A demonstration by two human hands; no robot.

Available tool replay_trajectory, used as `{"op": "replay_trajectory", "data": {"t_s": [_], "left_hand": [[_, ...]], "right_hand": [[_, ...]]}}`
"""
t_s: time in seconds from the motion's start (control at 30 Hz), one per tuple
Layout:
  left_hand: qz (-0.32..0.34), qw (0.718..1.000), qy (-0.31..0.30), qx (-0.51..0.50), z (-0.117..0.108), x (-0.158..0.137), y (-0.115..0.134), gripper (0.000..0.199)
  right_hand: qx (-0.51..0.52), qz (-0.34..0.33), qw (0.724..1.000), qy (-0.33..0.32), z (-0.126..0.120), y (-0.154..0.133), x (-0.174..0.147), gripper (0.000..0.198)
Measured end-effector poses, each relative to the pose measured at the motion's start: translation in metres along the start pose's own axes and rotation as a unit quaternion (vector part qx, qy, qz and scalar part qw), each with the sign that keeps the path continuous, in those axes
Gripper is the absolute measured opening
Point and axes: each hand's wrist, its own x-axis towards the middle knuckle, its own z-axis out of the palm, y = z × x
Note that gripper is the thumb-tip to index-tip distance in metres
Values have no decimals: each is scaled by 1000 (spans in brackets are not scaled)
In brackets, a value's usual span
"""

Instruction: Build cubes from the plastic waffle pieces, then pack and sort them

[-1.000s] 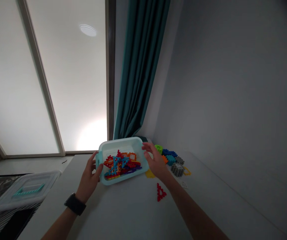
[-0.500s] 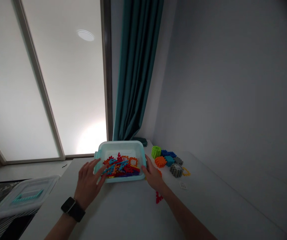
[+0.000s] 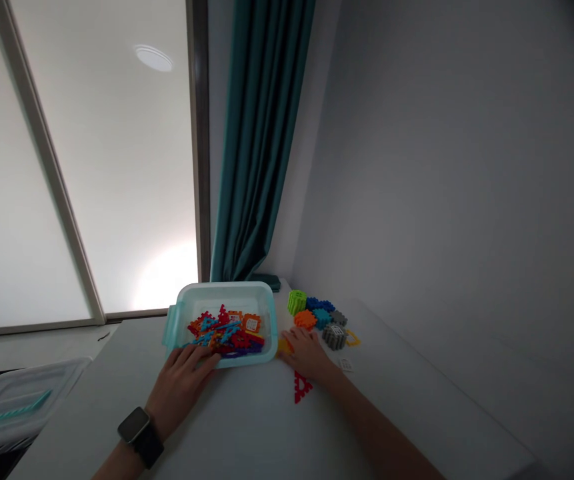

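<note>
A pale aqua plastic box (image 3: pixel 181 313) stands on the white table, holding a jumble of red, blue, orange and purple toothed building pieces (image 3: pixel 231 333). My left hand (image 3: pixel 184 383), with a dark watch at the wrist, grips the box's front rim at the left; its fingertips reach just inside. Right of the box, my right hand (image 3: pixel 307 353) lies low over the table with fingers apart. A yellow-orange piece (image 3: pixel 284 347) shows at its thumb and index finger, partly hidden. Just in front of that hand is a red triangular piece (image 3: pixel 301 387).
Beyond my right hand sit assembled toothed blocks: green (image 3: pixel 297 302), orange (image 3: pixel 305 320), teal (image 3: pixel 323 318) and grey (image 3: pixel 335 337). A yellow ring piece (image 3: pixel 353 338) and a white label (image 3: pixel 346 365) lie nearby. At lower left is a clear lid (image 3: pixel 27 393). A grey wall (image 3: pixel 441 233) bounds the right side.
My left hand has come down from above the pieces onto the box's front rim. My right hand has left the box's right side and moved to the yellow-orange piece. The view has shifted slightly right.
</note>
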Motion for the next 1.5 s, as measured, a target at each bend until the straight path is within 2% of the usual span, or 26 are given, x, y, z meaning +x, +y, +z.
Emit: {"op": "replay_trajectory", "data": {"t_s": [0.17, 0.37, 0.6, 0.73, 0.9, 1.03, 1.1, 1.13, 1.23, 1.33, 1.43, 1.5], "left_hand": [[-5, 1000, 5, -7, 2, -1, -2, 25], [-23, 999, 14, -28, 2, -2, -4, 23], [-44, 998, 19, -37, 1, -1, -1, 24], [-38, 999, 23, -28, 3, -1, 0, 24], [-33, 999, 24, -24, 4, -2, 0, 22], [-36, 999, 19, -19, 3, -1, 3, 23], [-38, 999, 21, -19, 2, 0, 5, 22], [-39, 999, 22, -19, 2, 0, 6, 22], [-38, 999, 28, -19, 2, 0, 7, 21], [-34, 999, 33, -19, 3, -1, 7, 21], [-35, 998, 41, -20, 3, -1, 8, 23], [-39, 998, 47, -19, 4, -1, 9, 25]], "right_hand": [[-9, 11, 1000, 6, 17, -5, 11, 42], [39, 28, 998, 27, 20, -5, 12, 40], [160, 82, 980, 86, 16, -6, 10, 12], [266, 123, 945, 143, 5, -4, 12, 16], [409, 150, 875, 211, -20, -15, 14, 33], [486, 132, 823, 263, -48, -50, 28, 39], [512, 107, 812, 260, -57, -78, 40, 39], [539, 83, 805, 234, -59, -94, 46, 38], [552, 52, 813, 176, -58, -137, 62, 32], [562, 22, 820, 110, -55, -155, 67, 31], [549, 9, 831, 88, -57, -138, 56, 37], [467, 29, 871, 148, -59, -113, 40, 38]]}}
